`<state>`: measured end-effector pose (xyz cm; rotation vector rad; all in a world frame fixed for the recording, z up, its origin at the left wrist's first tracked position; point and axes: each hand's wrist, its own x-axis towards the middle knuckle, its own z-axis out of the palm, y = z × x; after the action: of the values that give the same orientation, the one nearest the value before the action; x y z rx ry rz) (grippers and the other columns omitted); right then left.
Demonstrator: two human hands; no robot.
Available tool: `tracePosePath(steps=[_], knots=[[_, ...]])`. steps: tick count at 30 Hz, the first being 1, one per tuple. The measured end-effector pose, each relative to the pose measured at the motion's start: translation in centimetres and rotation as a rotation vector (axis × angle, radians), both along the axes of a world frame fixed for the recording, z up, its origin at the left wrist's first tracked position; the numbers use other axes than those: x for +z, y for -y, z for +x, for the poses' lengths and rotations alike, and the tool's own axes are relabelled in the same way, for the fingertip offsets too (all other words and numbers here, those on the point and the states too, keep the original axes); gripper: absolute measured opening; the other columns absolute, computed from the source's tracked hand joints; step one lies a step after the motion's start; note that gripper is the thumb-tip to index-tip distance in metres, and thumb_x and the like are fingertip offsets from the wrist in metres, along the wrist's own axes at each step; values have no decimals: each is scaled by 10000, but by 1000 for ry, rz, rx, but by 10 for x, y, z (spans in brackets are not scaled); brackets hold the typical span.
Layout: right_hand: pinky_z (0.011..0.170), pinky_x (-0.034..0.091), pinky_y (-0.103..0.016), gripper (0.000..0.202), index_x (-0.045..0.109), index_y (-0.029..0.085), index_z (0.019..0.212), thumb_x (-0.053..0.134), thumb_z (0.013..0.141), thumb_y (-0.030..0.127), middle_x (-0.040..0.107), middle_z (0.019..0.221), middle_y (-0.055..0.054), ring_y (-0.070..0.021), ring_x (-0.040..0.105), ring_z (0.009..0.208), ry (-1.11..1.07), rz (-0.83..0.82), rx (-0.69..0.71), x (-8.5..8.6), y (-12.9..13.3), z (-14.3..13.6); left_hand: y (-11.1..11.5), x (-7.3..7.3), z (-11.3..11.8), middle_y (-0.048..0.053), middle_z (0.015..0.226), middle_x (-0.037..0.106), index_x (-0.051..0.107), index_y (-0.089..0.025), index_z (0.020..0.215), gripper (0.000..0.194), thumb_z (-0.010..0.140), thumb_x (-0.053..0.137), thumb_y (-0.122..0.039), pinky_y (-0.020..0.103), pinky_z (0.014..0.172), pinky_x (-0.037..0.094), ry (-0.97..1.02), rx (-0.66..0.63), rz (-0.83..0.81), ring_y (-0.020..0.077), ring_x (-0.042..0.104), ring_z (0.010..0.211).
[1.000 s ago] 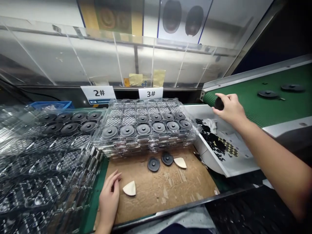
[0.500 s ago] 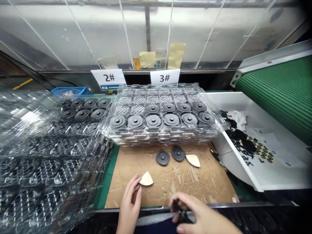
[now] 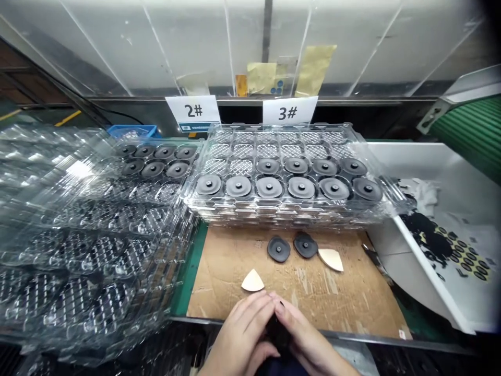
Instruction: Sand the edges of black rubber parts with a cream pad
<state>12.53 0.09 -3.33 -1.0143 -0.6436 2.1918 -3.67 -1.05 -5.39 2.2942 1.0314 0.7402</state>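
Observation:
My left hand [image 3: 246, 330] and my right hand [image 3: 305, 331] meet at the fingertips over the front edge of the cardboard sheet [image 3: 230, 248]. The fingers of both hands are bent and closed. A tiny black bit [image 3: 281, 303] shows at the right fingertips; the rest of what they hold is hidden in shadow. Just beyond the left fingers lies a cream wedge-shaped piece [image 3: 252, 281]. Farther back on the cardboard are two dark grey rounded discs with centre knobs, a left one [image 3: 278, 249] and a right one [image 3: 306, 245], and a second cream wedge [image 3: 331, 259].
A stack of clear plastic trays [image 3: 282, 206], partly filled with dark discs, stands behind the cardboard. More clear trays [image 3: 97, 250] fill the left. At right are a white bin [image 3: 426, 284] with black parts and a green belt [image 3: 473, 130]. Signs read 2# [image 3: 193, 112] and 3# [image 3: 288, 110].
My left hand has left the near cream wedge and come together with my right hand. The right hand, with black material in it, has moved up to the left hand. The view has shifted.

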Motion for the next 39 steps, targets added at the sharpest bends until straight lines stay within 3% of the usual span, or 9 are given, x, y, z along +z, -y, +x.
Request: tracePosePath(steps=[6,11,13,16,19,23,29,34,39], knots=[[979,327,-357,456,617,191,1031,546,773,560,624,1028,-65,-215,533,1037,111,38,50,1,-2,-17,5,9,-6,131,1209,586,238,-212,1362,756,729,625,-357,365,921,461,64,73,-106,257,539,1109],[810,473,-329,502,536,178,1155,324,887,546,638,961,-81,-184,611,855,266,235,226,-12,-2,-23,16,0,-13,82,1229,580,367,-315,1310,728,663,699,-295,382,956,427,255,248,-358,271,529,1120],[700,515,-304,505,434,186,1261,221,925,498,630,958,-89,-169,626,773,520,475,287,-20,-4,-21,18,-3,-19,60,1235,576,439,-352,1252,686,636,726,-258,396,980,401,472,452,-561,271,517,1135],[821,484,-383,443,353,225,1328,318,922,400,547,1134,-121,-215,570,968,972,860,263,-34,-11,-18,15,-3,-31,56,1272,547,441,-360,1233,585,706,671,-249,412,1001,371,1020,703,-922,262,494,1167],[890,401,-524,386,481,272,1247,460,863,301,473,1238,-129,-303,471,1087,1093,988,286,-50,-22,-20,8,3,-45,68,1264,553,468,-333,1214,452,779,586,-299,430,1011,350,1521,697,-1151,278,485,1172],[858,444,-467,304,588,220,1119,404,877,211,497,1179,-145,-288,488,1065,1095,1079,309,-61,-40,-32,1,9,-53,63,1201,604,567,-310,1127,407,726,628,-346,388,1024,339,1793,615,-1212,289,467,1184],[740,503,-287,287,523,203,1156,439,883,223,603,924,-75,-182,589,845,966,1105,327,-45,-34,-46,-3,13,-47,51,1148,638,594,-312,1108,385,728,609,-377,379,1014,357,1872,627,-1203,292,469,1180],[595,485,-227,170,637,225,956,508,846,211,614,704,-12,-143,590,644,901,1081,335,-37,-25,-40,-3,21,-40,77,1170,620,549,-300,1170,443,733,609,-340,400,1005,363,1817,638,-1187,306,488,1161],[681,463,-250,242,541,215,1107,439,888,222,622,976,-48,-149,579,798,936,1022,105,18,-47,-40,-6,29,-25,79,1118,642,549,-259,1177,499,692,667,-289,374,994,376,1693,624,-1161,253,545,1101]])
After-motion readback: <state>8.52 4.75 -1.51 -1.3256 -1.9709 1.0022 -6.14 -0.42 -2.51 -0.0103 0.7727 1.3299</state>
